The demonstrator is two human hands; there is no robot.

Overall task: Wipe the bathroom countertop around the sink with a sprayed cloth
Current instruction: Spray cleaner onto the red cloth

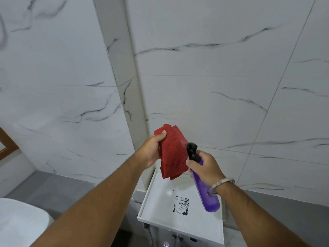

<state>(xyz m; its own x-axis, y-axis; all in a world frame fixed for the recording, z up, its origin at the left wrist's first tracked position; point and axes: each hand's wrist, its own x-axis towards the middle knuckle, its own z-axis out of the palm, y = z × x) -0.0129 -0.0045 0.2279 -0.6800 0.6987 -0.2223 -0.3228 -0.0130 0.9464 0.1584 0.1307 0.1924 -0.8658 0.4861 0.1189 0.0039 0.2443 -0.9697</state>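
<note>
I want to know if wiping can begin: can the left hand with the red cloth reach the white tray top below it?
Probably yes. The left hand holds the red cloth just above the white tray top, with nothing between them; the purple spray bottle hangs off to the right side.

Head camera looks down, close over hands (178, 157).

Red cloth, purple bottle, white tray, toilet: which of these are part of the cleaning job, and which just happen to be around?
In use:
red cloth, held in left hand
purple spray bottle, held in right hand

Just around:
white tray with black marks
toilet
marble wall tiles
</note>
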